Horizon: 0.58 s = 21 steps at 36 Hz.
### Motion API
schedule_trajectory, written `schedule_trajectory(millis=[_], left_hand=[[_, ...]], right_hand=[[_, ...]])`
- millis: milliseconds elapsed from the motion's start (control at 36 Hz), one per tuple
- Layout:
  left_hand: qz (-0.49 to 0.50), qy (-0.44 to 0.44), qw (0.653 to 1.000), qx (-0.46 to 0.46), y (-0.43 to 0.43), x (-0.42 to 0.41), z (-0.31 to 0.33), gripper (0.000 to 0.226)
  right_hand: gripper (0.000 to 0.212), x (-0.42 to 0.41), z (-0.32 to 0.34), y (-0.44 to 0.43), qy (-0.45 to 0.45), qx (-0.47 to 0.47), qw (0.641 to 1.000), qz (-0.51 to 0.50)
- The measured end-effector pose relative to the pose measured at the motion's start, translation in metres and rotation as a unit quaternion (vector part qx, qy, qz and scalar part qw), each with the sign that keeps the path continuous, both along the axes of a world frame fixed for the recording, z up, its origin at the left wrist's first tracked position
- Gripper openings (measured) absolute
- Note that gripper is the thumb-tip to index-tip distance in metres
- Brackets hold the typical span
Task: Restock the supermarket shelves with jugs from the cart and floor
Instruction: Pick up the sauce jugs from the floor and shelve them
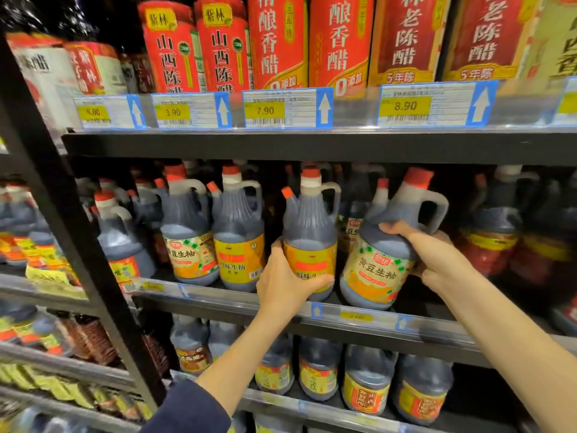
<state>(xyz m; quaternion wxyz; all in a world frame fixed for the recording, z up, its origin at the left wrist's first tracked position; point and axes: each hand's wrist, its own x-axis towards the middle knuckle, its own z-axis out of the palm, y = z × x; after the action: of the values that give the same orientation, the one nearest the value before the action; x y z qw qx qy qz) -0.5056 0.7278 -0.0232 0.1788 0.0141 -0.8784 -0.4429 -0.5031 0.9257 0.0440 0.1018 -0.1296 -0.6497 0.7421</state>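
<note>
Tilted jug [379, 264], green-white-yellow label, is at the front of the middle shelf [218, 295]. Its base is down-left by the shelf lip and its red cap up-right, so the long axis leans right, toward its handle side.

Right grip [437, 256] grasps it at the shoulder from the right, fingers curled over the body just under the handle loop. The jug's bulk lies left of and below this grip.

Upright jug [309, 242], yellow label, stands just left of the tilted one; can't tell if they touch. Left grip [287, 284] grasps its lower body from front-left, thumb up the side, fingers across the label bottom. The jug rises straight above this grip.

Judgement: the next move hinges on the lean. The right grip likely has to swing the cap left to vertical and push the base deeper. The gap toward the left grip's jug is narrow, so a knock is possible.

Beyond both grips are rows of stocked jugs [187, 242]. Above them are price tags [264, 110] and red vinegar bottles [278, 42].
</note>
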Motion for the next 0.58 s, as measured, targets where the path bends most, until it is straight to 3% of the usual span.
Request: schedule_trajectory(millis=[139,333,500,583], left_hand=[[0.004,-0.003,1.000,-0.005,-0.001,0.000,-0.002,0.105],[0.015,0.002,1.000,-0.026,0.000,-0.001,-0.002,0.104],[0.004,0.002,0.999,-0.035,-0.003,-0.001,-0.001,0.107],[-0.027,0.010,0.999,-0.026,-0.008,-0.001,0.000,0.110]], right_hand=[[0.018,-0.001,0.004,-0.014,0.027,0.108,0.990,0.088],[0.023,-0.003,0.002,-0.010,0.046,0.156,0.977,0.138],[0.064,0.008,-0.013,-0.011,0.069,0.121,0.982,0.129],[0.085,0.022,-0.028,-0.010,0.102,0.183,0.971,0.116]])
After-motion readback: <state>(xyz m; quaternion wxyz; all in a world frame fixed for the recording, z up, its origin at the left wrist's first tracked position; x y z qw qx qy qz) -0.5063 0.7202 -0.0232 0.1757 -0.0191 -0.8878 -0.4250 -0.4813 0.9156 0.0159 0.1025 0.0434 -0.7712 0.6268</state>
